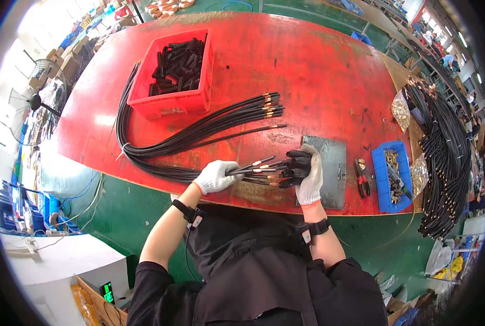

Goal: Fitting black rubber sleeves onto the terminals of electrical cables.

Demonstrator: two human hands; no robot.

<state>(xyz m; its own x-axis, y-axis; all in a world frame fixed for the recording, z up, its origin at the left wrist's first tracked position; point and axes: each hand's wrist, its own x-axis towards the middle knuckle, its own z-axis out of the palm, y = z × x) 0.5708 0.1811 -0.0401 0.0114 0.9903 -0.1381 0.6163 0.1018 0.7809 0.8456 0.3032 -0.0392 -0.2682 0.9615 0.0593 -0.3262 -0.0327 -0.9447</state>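
Note:
A bundle of black cables [172, 142] loops across the red table, tied near its bend, with copper-coloured tips. My left hand [217, 176], in a white glove, is closed around one end of the bundle near the table's front edge. Several cable ends [261, 167] stick out from it to the right. My right hand [313, 176] wears a white glove with dark-coated fingers, which curl around the tips of these ends. What lies inside its palm is hidden. Beyond my hands, the bundle's other ends [253, 108] rest fanned out, one cable apart from the rest.
A red crate [169, 104] of black tubular parts [180, 65] stands at the back left. Near my right hand are a dark metal plate [332, 157], red-handled pliers [363, 179] and a blue bin [382, 187] with small brass-coloured parts. More black cables [443, 157] hang at the right.

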